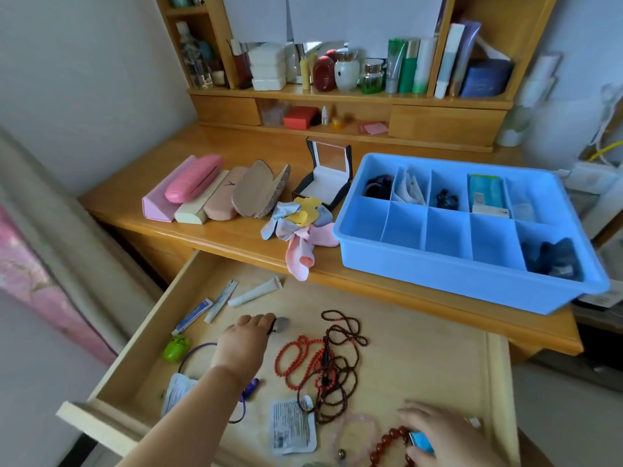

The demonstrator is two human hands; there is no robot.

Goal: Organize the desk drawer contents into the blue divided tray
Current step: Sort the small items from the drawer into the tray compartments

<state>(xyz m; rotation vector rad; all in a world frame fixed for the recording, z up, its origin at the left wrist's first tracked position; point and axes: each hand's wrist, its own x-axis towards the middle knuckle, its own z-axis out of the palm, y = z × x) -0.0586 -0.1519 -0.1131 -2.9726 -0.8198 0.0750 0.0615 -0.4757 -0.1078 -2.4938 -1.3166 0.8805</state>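
The open wooden drawer holds loose items. My left hand reaches in and grips a small round silver object with its fingertips. My right hand lies low at the front right and holds a small light-blue box, close to a large-beaded red-brown bracelet. Red and dark bead necklaces lie tangled in the middle. The blue divided tray stands on the desk to the right; several back compartments and the front right one hold things.
In the drawer: tubes and a white stick, a green gadget, a purple cable, printed sachets. On the desk: several glasses cases, cleaning cloths, an open jewellery box. Shelves with bottles stand behind.
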